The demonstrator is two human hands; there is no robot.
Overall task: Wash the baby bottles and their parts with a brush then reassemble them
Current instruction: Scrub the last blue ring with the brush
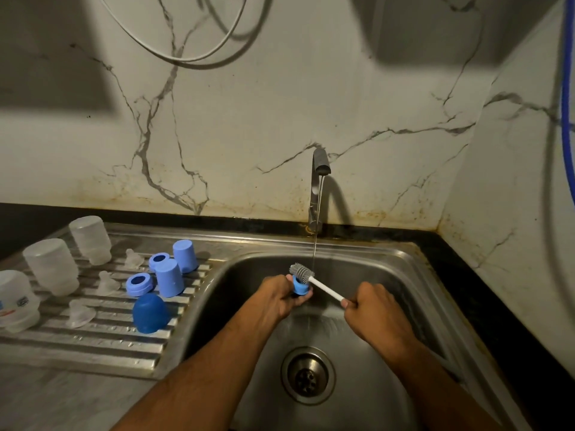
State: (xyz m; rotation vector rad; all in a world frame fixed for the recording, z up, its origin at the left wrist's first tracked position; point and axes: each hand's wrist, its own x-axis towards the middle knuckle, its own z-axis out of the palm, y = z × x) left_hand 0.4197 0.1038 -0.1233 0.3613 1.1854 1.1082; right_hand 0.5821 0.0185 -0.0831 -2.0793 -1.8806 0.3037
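Head view: steel sink [404,275] under marble wall [249,104]; left-hand fingers [287,295] grasp ring [300,286], right [364,298] brush [311,276].

Pretty grimy setup: a marble-look wall [280,98] with brownish stains along the bottom, a dark countertop [485,275] wrapping the corner. A white cable [174,56] loops across the top of the wall, and there's a blue hose [567,88] hanging down the right edge.
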